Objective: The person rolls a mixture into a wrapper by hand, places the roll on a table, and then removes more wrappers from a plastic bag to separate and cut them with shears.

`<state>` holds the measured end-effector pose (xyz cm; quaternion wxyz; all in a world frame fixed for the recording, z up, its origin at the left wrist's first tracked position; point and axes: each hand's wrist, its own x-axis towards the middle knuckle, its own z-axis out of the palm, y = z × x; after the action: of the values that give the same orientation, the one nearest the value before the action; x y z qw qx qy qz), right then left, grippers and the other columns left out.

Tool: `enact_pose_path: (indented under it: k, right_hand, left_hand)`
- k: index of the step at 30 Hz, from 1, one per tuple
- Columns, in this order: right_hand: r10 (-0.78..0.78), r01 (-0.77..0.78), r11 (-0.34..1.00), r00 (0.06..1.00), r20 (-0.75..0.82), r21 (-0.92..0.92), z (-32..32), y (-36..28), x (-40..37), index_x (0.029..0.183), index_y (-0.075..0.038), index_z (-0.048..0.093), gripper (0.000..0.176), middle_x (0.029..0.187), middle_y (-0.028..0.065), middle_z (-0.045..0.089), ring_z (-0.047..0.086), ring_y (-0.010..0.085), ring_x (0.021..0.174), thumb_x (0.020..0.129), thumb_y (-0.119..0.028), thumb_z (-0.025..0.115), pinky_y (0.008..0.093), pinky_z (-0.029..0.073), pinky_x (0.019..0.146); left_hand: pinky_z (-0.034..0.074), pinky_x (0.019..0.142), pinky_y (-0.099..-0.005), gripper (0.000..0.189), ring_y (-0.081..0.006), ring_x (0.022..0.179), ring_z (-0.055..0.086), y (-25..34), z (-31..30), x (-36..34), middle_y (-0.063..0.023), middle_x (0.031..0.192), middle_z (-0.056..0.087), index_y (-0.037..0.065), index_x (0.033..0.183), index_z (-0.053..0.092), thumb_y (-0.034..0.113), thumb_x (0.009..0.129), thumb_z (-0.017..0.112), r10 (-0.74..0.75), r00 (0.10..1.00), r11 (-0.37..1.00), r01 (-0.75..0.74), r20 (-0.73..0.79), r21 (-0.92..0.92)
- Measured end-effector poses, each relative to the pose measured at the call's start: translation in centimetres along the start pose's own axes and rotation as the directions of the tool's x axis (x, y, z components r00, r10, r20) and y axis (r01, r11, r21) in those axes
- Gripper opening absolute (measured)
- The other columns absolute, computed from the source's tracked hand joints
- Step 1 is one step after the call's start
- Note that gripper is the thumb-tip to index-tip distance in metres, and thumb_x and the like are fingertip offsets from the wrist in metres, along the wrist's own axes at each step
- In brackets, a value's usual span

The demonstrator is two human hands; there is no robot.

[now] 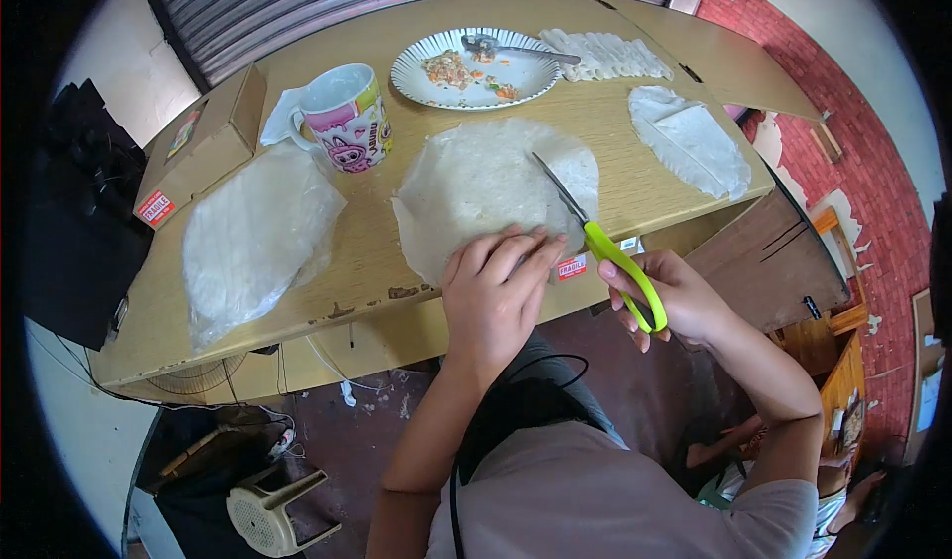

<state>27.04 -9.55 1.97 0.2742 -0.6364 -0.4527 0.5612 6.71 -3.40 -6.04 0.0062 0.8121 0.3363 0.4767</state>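
Observation:
A thin, round whitish wrapper sheet [476, 177] lies on the table close to its front edge. My left hand [501, 286] rests on the sheet's near side, its fingers stretched out over it. In my right hand [674, 296] is a pair of scissors [627, 273] with lime-green handles. The blades look closed and point away from me, overlapping the right part of the sheet. To the left, a clear plastic bag [253, 237] holds more whitish sheets. Off to the right lies a folded whitish wrapper [687, 142].
Toward the back stands a white fluted plate [409, 75] with chopped filling and a spoon [535, 53]. Several pale rolls [607, 56] lie beside it. A printed mug [342, 118] and cardboard box [203, 142] stand left. A plastic stool [273, 514] is on the floor.

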Motion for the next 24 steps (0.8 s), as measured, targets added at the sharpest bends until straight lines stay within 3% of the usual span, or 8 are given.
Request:
enact_pose_path:
  k: [24]
  right_hand:
    - [-0.021,0.021,1.0,1.0,0.013,-0.014,0.25,-0.35,0.02,0.071,-0.005,0.058,0.055,0.055,0.0022,0.059,0.061,0.0109,0.042,0.093,-0.054,0.068,0.021,0.041,0.035]
  left_hand:
    - [0.046,0.091,-0.0366,0.037,-0.0178,0.107,0.061,-0.09,0.15,-0.2,0.0072,0.113,0.068,0.021,0.117,0.074,0.015,0.081,0.071,0.006,1.0,1.0,-0.006,0.005,0.006]
